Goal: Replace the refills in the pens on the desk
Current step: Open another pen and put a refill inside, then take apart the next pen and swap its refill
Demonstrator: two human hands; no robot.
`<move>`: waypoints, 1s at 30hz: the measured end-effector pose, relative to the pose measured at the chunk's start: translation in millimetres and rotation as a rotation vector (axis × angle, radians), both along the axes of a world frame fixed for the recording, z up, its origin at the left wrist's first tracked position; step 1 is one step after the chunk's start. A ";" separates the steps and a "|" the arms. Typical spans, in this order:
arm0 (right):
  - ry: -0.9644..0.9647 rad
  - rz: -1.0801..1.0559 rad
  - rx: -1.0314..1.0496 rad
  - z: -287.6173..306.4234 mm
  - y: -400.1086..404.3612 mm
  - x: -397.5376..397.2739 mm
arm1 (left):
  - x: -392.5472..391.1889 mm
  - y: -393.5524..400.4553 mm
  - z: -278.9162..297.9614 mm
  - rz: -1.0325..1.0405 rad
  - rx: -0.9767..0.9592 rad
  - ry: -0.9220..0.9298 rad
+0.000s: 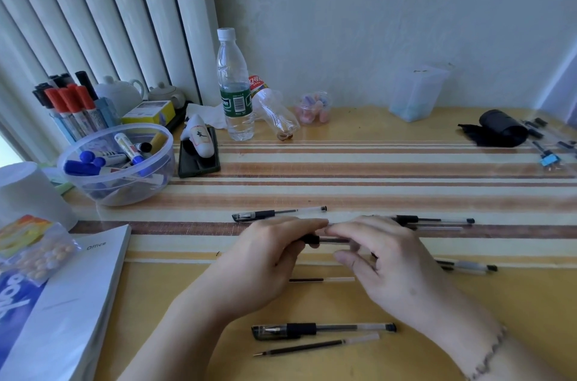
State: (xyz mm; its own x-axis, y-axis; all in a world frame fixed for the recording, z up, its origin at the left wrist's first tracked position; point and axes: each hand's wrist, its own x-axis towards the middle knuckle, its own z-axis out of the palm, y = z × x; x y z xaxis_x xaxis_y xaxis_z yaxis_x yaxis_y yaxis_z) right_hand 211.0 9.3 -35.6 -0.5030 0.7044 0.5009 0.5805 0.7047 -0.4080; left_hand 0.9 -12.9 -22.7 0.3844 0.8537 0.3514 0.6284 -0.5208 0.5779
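Hands: left hand (265, 259) & right hand (384, 259) meet mid-desk, both gripping one black-grip clear-barrel gel pen (324, 240) between them; fingers curled round it.
Held pen: just above striped mat (374, 162), near its front edge; most of barrel hidden by fingers.
Open room: bare yellow wooden desk (468, 302) to right front; wide free strip of mat behind hands.
Edges: clear plastic bowl of blue-cap markers (117, 162) at left; white book marked "Office" (78, 302) cut by left/bottom border.
Hidden/unclear: small dark parts far right (552, 143) cut off, too small to tell. Pens behind right hand partly covered.
Pens lying: 4 seen – capped one behind hands (278, 213), one right-rear (437, 220), one right (468, 266), capped one nearest person (324, 330).
Loose refills: 3 seen – one under hands (321, 279), one front (315, 346), a pale one by right-rear pen (440, 228).
Bottles: 2 – clear water bottle upright (234, 84), crushed one (274, 109) leaning beside it.
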 end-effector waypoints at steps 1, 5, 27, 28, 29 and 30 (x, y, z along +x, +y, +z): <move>-0.009 -0.011 0.018 1.8 1.3 2.5 | -1.7 1.0 -0.6 0.016 0.002 0.015; 0.230 -0.230 0.085 13.3 13.9 25.7 | -10.6 1.5 -4.0 0.096 -0.029 0.074; 0.757 -0.151 -0.117 115.3 -1.0 137.1 | -8.0 -9.7 6.6 0.062 -0.237 0.386; 0.733 -0.116 -0.117 119.2 -3.1 140.0 | -6.2 -9.5 8.8 0.073 -0.246 0.385; 0.687 -0.054 -0.121 120.7 -5.5 136.1 | -5.0 -9.5 11.5 0.083 -0.260 0.385; 0.582 -0.014 -0.132 121.2 -8.2 127.0 | -3.7 -9.5 14.9 0.093 -0.282 0.395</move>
State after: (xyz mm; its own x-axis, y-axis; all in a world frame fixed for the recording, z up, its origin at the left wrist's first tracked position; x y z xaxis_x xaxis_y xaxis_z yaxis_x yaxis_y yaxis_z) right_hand 338.0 1.2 85.6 -0.1619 0.7839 0.5994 0.2443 0.6204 -0.7453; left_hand -2.7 -22.4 -7.8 0.3590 0.9317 -0.0553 0.8644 -0.3095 0.3964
